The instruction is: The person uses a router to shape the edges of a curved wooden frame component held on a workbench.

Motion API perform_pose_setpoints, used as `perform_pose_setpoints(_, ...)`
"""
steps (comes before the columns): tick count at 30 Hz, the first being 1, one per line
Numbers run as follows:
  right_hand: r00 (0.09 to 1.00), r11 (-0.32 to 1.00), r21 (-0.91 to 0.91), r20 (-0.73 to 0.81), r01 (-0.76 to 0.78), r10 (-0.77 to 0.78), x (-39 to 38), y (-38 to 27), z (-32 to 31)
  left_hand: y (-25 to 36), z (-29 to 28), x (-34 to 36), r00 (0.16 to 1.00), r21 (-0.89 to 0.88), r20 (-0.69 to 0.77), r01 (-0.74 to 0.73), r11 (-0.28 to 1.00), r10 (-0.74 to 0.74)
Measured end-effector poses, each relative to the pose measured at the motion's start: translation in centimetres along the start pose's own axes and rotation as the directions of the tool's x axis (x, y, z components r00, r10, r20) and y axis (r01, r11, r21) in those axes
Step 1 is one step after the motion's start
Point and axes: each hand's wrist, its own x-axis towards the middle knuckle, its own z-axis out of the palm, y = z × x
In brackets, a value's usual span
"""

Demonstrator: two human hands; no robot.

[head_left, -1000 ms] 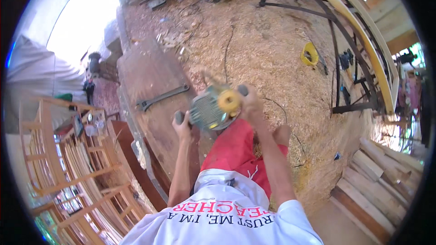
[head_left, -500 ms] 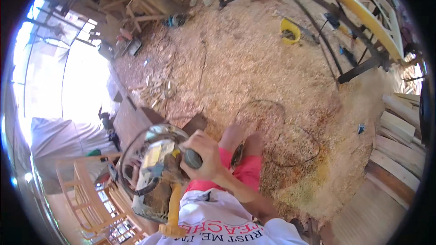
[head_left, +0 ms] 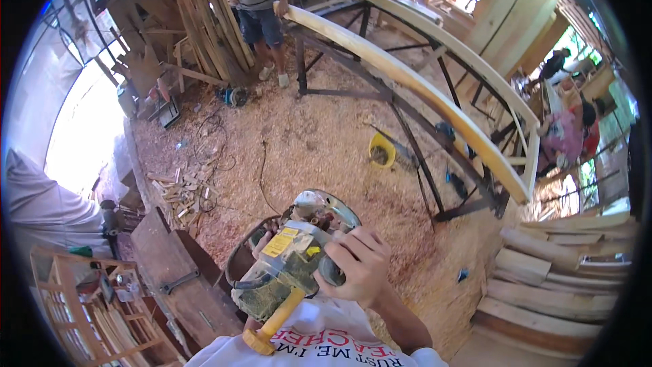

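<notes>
In front of my chest is a dusty handheld power tool (head_left: 285,258) with a yellow label, a dark round knob and a yellow tube-like part at its near end. My right hand (head_left: 360,265) is closed around the knob on its right side. Most of my left hand (head_left: 259,246) is hidden behind the tool's left side, where a little skin shows against a dark looped part; it grips the tool there. The tool is held up in the air, clear of the floor.
Wood shavings cover the floor (head_left: 312,136). A long curved timber (head_left: 407,78) rests on a dark metal frame (head_left: 346,92); a person (head_left: 258,0) stands at its far end. There is a yellow bucket (head_left: 382,151), stacked planks (head_left: 543,292) at right and a brown board (head_left: 180,278) at left.
My view has lifted and turned, bringing the person and the whole curved timber into sight. The power tool has shifted rightward in view, still in both hands.
</notes>
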Motion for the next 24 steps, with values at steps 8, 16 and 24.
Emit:
perform_pose_setpoints(8, 0.985, 0.981, 0.093, 0.001, 0.173, -0.174, 16.4, 16.7, 7.9, -5.7, 16.5, 21.3, 0.979, -0.170, 0.179, -0.064, 0.983, 0.095)
perform_pose_setpoints(16, 0.979, 0.945, 0.328, -0.192, 0.003, 0.063, 29.3, 36.6, 14.3, -8.9, 32.4, 37.6, 0.975, -0.010, 0.210, -0.076, 0.997, 0.076)
perform_pose_setpoints(24, 0.919, 0.817, 0.508, -0.110, -0.274, 0.377, 41.6, 58.7, 17.8, -15.6, 48.2, 53.6, 0.969, 0.318, 0.246, -0.110, 0.942, 0.030)
